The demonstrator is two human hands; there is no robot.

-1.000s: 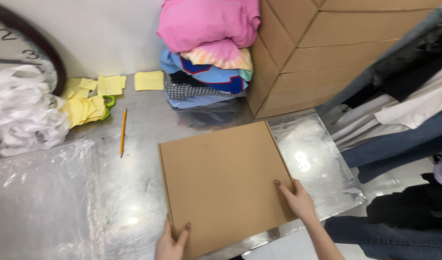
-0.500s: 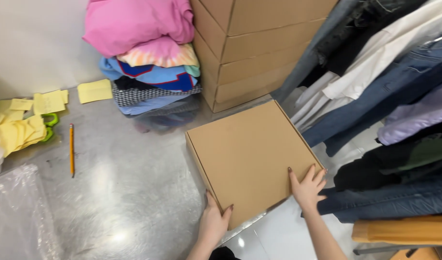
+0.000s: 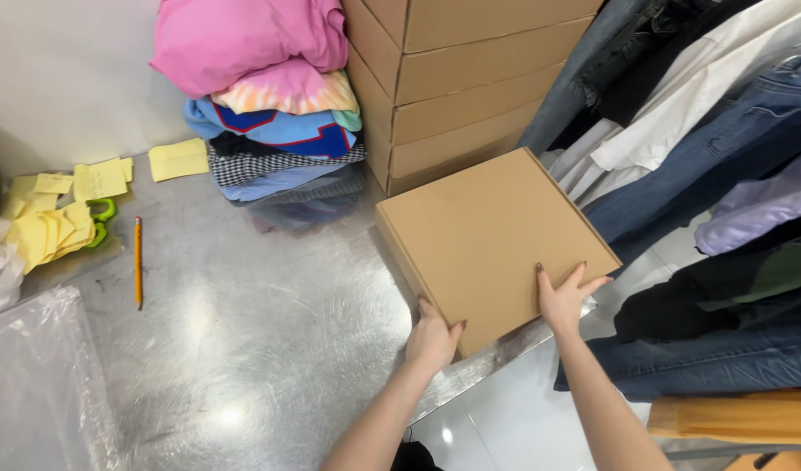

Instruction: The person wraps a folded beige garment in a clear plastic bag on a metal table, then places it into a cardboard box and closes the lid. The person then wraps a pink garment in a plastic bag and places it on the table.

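Head view: both hands grip a flat brown cardboard box [image 3: 492, 244] at its near edge — the left hand [image 3: 433, 340] curled around the near corner, the right hand [image 3: 564, 296] flat on top, fingers spread. Beyond the fingertips stand stacked cartons [image 3: 453, 78] — left of them, folded clothes [image 3: 261, 96] on the metal table [image 3: 243, 349].

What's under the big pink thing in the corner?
Under the pink garment lies a stack of folded clothes: tie-dye, blue, then checked ones, resting on the metal table. How many pieces lie there cannot be seen; the folds hide them.
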